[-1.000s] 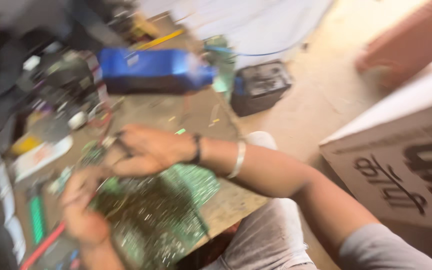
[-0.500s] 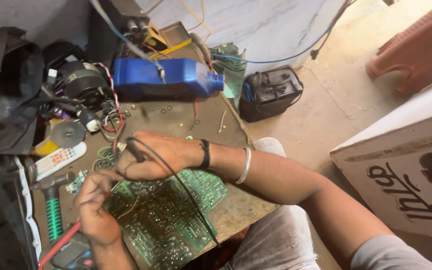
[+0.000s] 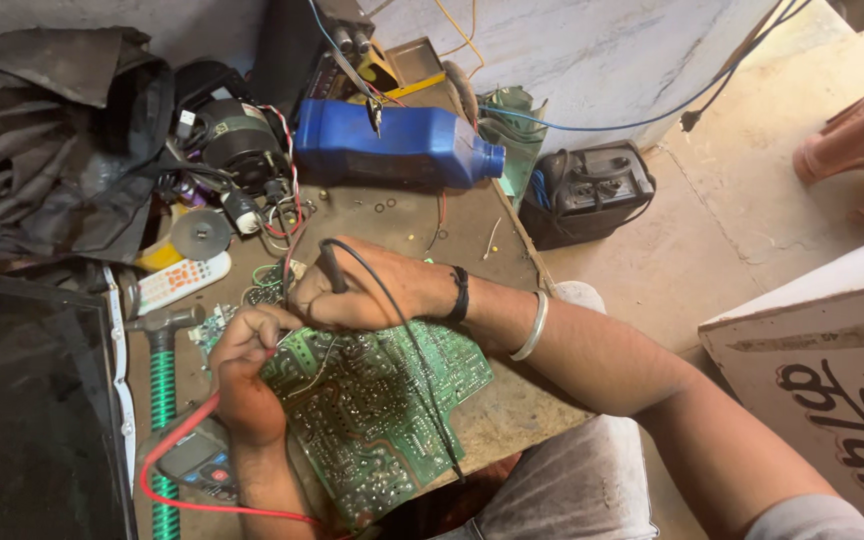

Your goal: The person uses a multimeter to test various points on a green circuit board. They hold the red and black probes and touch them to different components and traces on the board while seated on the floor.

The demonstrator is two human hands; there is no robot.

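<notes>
Two hands probe a green circuit board [image 3: 377, 400] on a cluttered surface [image 3: 472, 240].

The right hand [image 3: 362, 290] is closed around a black probe [image 3: 334, 268], its black lead trailing across the board. The left hand [image 3: 247, 365] pinches a red probe [image 3: 274, 352] at the board's upper left edge, its red lead looping past a multimeter [image 3: 197, 462]. A blue bottle [image 3: 397, 145] lies well behind; a green-handled hammer [image 3: 162, 370] is just left.
</notes>
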